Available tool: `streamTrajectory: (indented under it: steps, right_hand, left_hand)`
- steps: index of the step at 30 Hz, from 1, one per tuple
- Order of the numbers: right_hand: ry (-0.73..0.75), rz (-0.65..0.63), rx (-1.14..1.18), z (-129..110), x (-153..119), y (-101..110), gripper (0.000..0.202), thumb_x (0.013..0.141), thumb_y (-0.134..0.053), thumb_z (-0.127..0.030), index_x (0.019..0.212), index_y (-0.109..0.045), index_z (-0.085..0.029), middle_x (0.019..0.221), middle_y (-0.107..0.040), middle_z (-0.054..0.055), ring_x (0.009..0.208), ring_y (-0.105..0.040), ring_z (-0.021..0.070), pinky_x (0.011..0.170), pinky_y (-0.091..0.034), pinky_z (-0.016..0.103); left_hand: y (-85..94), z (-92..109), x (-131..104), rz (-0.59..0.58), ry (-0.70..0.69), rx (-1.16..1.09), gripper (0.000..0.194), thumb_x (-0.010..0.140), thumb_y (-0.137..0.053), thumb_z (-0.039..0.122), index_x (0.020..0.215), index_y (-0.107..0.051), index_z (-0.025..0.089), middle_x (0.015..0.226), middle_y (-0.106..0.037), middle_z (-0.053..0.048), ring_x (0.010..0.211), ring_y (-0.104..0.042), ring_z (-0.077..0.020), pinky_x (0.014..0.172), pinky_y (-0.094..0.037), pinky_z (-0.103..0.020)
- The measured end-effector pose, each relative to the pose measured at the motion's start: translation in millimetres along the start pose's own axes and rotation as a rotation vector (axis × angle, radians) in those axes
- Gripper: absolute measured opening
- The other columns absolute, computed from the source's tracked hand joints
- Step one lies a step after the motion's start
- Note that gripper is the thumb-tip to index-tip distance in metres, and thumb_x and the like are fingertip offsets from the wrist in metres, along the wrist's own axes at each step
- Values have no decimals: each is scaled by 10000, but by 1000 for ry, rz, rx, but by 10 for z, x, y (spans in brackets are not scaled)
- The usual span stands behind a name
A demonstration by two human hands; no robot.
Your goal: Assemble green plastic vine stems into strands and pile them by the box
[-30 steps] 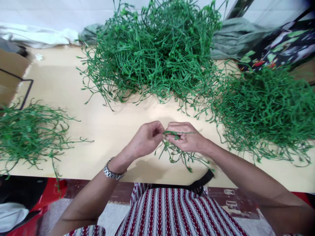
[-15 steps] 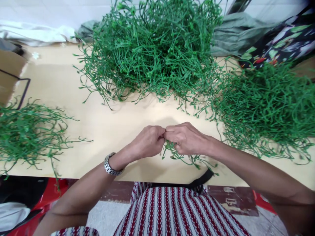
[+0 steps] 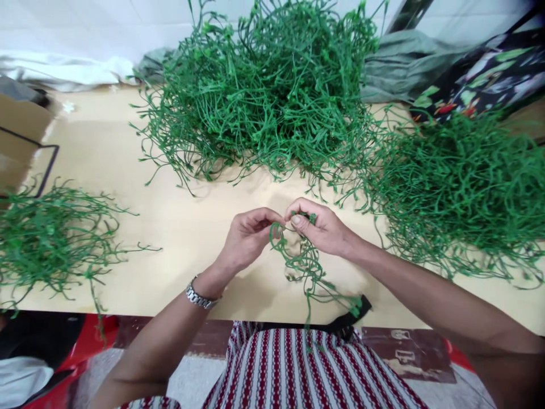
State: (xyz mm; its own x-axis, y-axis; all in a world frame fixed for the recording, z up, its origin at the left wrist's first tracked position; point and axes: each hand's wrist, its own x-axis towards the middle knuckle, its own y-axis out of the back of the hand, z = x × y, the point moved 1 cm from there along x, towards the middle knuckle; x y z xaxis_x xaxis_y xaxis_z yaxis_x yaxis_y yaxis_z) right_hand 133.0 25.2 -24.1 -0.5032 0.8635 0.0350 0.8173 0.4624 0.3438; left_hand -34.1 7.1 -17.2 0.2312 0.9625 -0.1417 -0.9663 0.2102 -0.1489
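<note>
Green artificial-looking stems point(image 3: 309, 267) dangle between my hands over the near part of the table and reach past its front edge. My left hand point(image 3: 251, 236), with a metal watch on the wrist, pinches part of the stems between thumb and fingers. Close beside it, my right hand point(image 3: 317, 224) has its thumb and fingers pressed on the same strands, and its fingertips nearly meet the left ones. A large heap of green stems point(image 3: 272, 96) lies beyond my hands at the back of the table.
More stems lie in a pile on the right point(image 3: 464, 187) and a smaller pile on the left point(image 3: 51, 233). A cardboard box point(image 3: 21, 128) sits at the left edge. Grey-green cloth point(image 3: 400, 68) and floral fabric point(image 3: 489, 79) lie at the back right. A black strap point(image 3: 351, 315) crosses the front edge.
Both hands have turned and loosened from closed fists into fingertip pinches. The stems between them now show more fully and hang lower toward the table's front edge.
</note>
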Motion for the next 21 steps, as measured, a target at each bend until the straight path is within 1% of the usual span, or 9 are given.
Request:
streamTrajectory:
  steps: [1, 3, 5, 7, 10, 13, 15, 17, 21]
  right_hand:
    - [-14, 19, 5, -4, -14, -36, 251, 863, -441, -391, 855, -522, -153, 699, -509, -8, 608, -439, 87, 575, -339, 203]
    - [-61, 16, 0, -14, -37, -77, 253, 848, -473, -382, 914, -552, -151, 740, -532, -1, 633, -450, 89, 579, -338, 201]
    - [-108, -23, 16, -22, -49, -88, 256, 821, -514, -381, 909, -573, -148, 687, -510, -16, 587, -417, 79, 538, -312, 196]
    - [-113, -71, 79, -26, -50, -90, 256, 789, -558, -383, 856, -589, -138, 636, -471, -31, 546, -368, 67, 509, -284, 194]
    - [-77, -109, 185, -24, -35, -95, 265, 760, -592, -387, 795, -601, -125, 617, -454, -33, 540, -342, 61, 506, -273, 195]
    - [-72, -84, 210, -16, -25, -98, 270, 733, -621, -389, 741, -588, -121, 573, -421, -45, 516, -315, 56, 484, -252, 191]
    - [-62, -57, 162, -18, -28, -94, 256, 734, -622, -374, 711, -569, -124, 567, -416, -47, 515, -319, 55, 479, -251, 186]
    - [-43, -44, 61, -32, -36, -84, 237, 754, -603, -356, 707, -561, -127, 575, -428, -43, 526, -338, 58, 487, -262, 184]
    - [22, -64, -126, -91, -51, -62, 200, 788, -565, -310, 722, -575, -122, 576, -468, -31, 522, -377, 61, 494, -281, 188]
  left_hand:
    - [-15, -27, -9, 14, -10, -24, 149, 632, -718, 246, 697, -656, 127, 602, -571, -2, 548, -510, -91, 531, -410, -223]
    - [-25, -78, -17, 54, -60, -50, 144, 622, -735, 257, 683, -674, 142, 660, -561, -9, 596, -518, -95, 557, -428, -226]
    - [-15, -115, -14, 85, -129, -55, 101, 617, -742, 240, 669, -698, 165, 736, -529, -17, 673, -519, -102, 615, -447, -232]
    - [0, -132, -6, 88, -171, -44, 46, 634, -729, 214, 671, -718, 189, 770, -492, -21, 725, -504, -107, 653, -448, -231]
    - [6, -120, -3, 20, -177, -46, 44, 664, -702, 180, 689, -731, 201, 773, -479, -27, 738, -482, -106, 634, -428, -213]
    - [-5, -93, -23, -60, -151, -79, 52, 687, -684, 182, 711, -728, 193, 776, -488, -30, 725, -488, -106, 611, -421, -213]
    - [-18, -85, -47, -90, -139, -73, 68, 693, -681, 188, 747, -720, 188, 787, -502, -32, 734, -505, -112, 631, -430, -224]
    - [-30, -90, -72, -91, -170, -48, 99, 683, -691, 178, 780, -707, 189, 797, -524, -32, 756, -522, -120, 661, -437, -233]
    - [-53, -126, -106, -2, -268, -13, 76, 720, -656, 162, 779, -697, 189, 778, -566, -35, 741, -543, -121, 656, -441, -238]
